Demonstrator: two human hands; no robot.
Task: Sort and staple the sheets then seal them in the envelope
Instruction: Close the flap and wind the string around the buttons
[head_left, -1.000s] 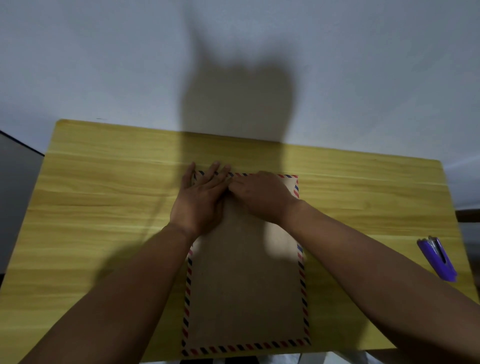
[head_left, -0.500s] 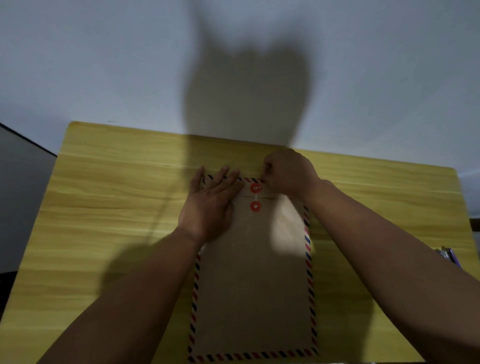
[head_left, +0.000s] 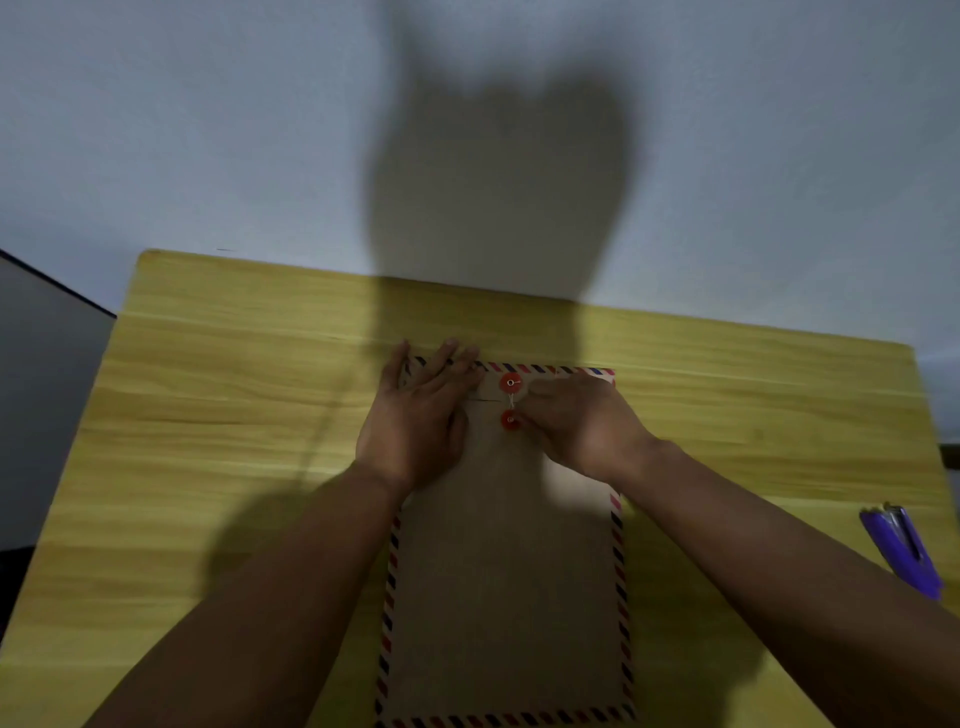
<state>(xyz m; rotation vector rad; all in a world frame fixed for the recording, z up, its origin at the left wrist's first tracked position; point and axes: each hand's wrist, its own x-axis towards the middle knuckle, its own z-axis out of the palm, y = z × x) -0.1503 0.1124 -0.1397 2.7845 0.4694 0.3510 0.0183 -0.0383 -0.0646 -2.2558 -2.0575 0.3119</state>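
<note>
A brown envelope (head_left: 506, 587) with a red-and-blue striped border lies flat on the wooden table (head_left: 234, 426), its flap folded down at the far end. Two red closure buttons (head_left: 510, 383) sit one above the other on the flap and body, with a thin white string between them. My left hand (head_left: 421, 415) lies flat, fingers spread, pressing the flap's left part. My right hand (head_left: 576, 421) has its fingertips pinched at the lower button, on the string. No sheets are visible.
A purple stapler (head_left: 901, 553) lies near the table's right edge. A white wall rises behind the table, with a dark shadow on it. A dark grey surface (head_left: 41, 389) stands off the table's left side.
My right hand came off the flap, went up past the far edge, then came back down to the lower button. The two red buttons and the string are now uncovered. My left hand stayed put.
</note>
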